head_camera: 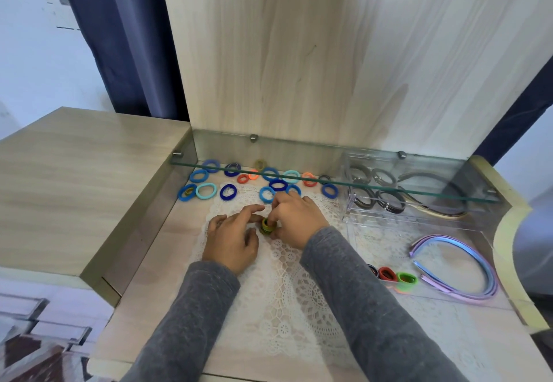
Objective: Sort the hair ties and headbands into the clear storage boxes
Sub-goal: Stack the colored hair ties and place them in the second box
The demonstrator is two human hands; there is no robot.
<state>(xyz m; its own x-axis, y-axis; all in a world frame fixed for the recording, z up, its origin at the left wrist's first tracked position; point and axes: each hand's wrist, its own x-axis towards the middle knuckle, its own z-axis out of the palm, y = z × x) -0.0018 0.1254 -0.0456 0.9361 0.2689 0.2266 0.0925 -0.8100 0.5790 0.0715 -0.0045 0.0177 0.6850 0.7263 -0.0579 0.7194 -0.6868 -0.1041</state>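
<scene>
A small stack of olive-green hair ties [266, 226] stands on the white lace doily [287, 292] at the middle of the table. My right hand [294, 220] pinches this stack from the right. My left hand [232, 238] lies just left of it with fingers stretched toward the stack. Several blue, teal and orange hair ties [230, 191] lie scattered along the back under a glass shelf. A clear storage box [419, 226] at the right holds pastel headbands [460, 268] and red and green hair ties [396, 275]. Behind it a clear box [353, 205] holds dark headbands and ties.
A glass shelf [329, 182] runs across the back above the scattered ties. A raised wooden cabinet top [74, 187] stands on the left. A wooden panel [329, 52] rises behind. The table's right edge curves at a cream rim [505, 232].
</scene>
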